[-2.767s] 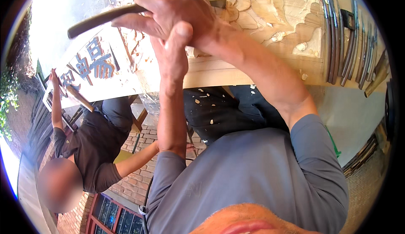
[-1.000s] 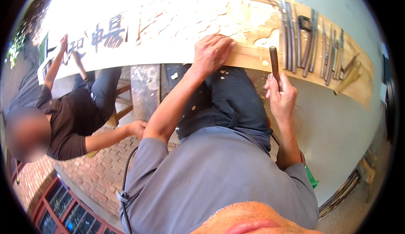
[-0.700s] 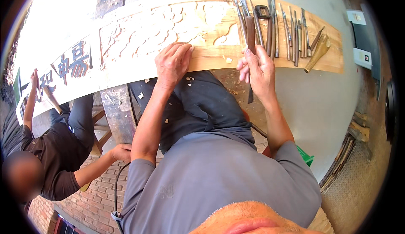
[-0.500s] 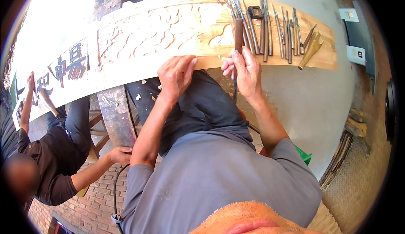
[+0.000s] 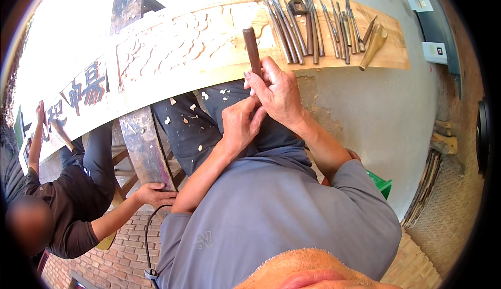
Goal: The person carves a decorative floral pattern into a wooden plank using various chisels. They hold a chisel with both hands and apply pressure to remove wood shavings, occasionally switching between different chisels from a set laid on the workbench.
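My right hand (image 5: 279, 93) is closed around a carving chisel (image 5: 252, 49), its brown wooden handle pointing up past the thumb. The chisel's blade end is hidden behind my hands. Just below and to the left, my left hand (image 5: 240, 124) is closed, its fingertips right by the right hand's heel; what they pinch, if anything, is hidden. Both hands are above my lap, at the near edge of a long pale wooden board (image 5: 209, 71). Cloud-like shapes in relief (image 5: 193, 33) are carved into the board's middle.
Several chisels (image 5: 313, 28) lie in a row on the board's right end, beside a wooden mallet (image 5: 374, 47) and a small dark square object (image 5: 298, 7). Wood chips dot my dark trousers (image 5: 182, 127). At the left, another person (image 5: 68, 200) sits by dark carved characters (image 5: 86, 88).
My right hand has brought the chisel left and tilted its handle leftward. My left hand has moved right and down, from apart to up against the right hand. The view has shifted slightly.
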`<state>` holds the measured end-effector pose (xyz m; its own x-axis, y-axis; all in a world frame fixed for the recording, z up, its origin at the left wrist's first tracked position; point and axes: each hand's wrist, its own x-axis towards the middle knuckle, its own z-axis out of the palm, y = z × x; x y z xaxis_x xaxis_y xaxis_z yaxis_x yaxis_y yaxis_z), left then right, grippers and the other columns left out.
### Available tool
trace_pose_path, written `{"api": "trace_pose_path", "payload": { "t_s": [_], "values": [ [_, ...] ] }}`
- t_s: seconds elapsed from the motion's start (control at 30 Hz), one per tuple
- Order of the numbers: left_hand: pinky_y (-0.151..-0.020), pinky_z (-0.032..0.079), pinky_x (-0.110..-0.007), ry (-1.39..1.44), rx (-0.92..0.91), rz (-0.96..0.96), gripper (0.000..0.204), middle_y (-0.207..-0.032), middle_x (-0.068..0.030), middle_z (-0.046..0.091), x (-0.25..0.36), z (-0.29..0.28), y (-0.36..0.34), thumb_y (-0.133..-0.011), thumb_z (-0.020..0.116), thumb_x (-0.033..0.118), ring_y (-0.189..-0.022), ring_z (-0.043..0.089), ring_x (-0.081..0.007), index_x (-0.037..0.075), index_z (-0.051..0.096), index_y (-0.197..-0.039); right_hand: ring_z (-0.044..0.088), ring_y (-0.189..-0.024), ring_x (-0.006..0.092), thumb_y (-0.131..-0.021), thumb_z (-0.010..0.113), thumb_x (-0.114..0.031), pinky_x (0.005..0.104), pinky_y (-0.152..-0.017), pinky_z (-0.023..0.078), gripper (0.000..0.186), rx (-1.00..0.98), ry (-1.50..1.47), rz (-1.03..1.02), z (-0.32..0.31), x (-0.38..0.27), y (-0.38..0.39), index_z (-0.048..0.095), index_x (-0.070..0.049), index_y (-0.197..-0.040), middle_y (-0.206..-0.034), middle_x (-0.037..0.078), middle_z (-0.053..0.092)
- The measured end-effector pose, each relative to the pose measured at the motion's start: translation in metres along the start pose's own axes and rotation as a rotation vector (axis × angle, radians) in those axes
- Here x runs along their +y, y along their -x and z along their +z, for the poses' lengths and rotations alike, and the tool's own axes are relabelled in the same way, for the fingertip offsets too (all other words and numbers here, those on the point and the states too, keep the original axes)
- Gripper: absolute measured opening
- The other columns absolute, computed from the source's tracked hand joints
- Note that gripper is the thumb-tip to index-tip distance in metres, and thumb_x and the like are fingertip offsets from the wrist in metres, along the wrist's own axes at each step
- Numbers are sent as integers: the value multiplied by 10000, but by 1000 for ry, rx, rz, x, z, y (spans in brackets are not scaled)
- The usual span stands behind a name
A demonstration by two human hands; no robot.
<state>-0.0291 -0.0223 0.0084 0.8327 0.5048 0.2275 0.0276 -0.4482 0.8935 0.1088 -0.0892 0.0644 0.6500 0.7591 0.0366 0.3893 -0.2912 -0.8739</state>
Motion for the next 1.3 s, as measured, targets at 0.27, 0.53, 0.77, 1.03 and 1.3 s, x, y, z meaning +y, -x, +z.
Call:
{"api": "trace_pose_path", "payload": {
  "t_s": [0.27, 0.53, 0.77, 1.03, 1.3],
  "values": [
    [-710, 545, -258, 297, 227, -405, 157, -893, -68, 801, -19, -36, -12, -1044, 750, 139, -762, 708, -101, -11, 748, -1091, 803, -807, 209, -1051, 722, -311, 363, -658, 600, 191, 491, 637, -30, -120, 67, -12, 760, -159, -1160, -1013, 33, 829],
    [-811, 657, -306, 255, 756, -221, 199, -957, -109, 780, -80, -100, -63, -1054, 696, 14, -823, 742, -125, -43, 569, -1196, 761, -1125, 353, -976, 652, -670, 516, -922, 556, 612, 750, 1132, 570, -290, 249, 4, 697, -200, -1365, -1211, 50, 823],
    [-712, 645, -286, 232, 797, -132, 186, -897, -89, 778, -127, -93, -105, -1062, 704, 50, -776, 705, -77, -25, 538, -1099, 712, -1258, 342, -906, 650, -774, 510, -1033, 523, 777, 662, 1075, 768, -301, 285, -3, 707, -181, -1405, -1307, 37, 794],
    [-664, 612, -305, -14, 761, -68, 233, -875, -130, 801, -152, -87, -127, -1040, 741, 89, -736, 784, -168, -5, 545, -1122, 713, -1261, 308, -906, 646, -763, 487, -1033, 526, 724, 548, 1140, 811, -316, 290, -7, 748, -218, -1372, -1327, -8, 789],
    [-776, 610, -324, 138, 688, -332, 382, -1031, -89, 763, -145, -87, -130, -1003, 811, 145, -876, 732, -157, -10, 620, -1296, 736, -1195, 323, -911, 645, -750, 502, -971, 548, 676, 545, 1187, 801, -320, 299, -10, 777, -229, -1320, -1263, 16, 807]
  ]
}}
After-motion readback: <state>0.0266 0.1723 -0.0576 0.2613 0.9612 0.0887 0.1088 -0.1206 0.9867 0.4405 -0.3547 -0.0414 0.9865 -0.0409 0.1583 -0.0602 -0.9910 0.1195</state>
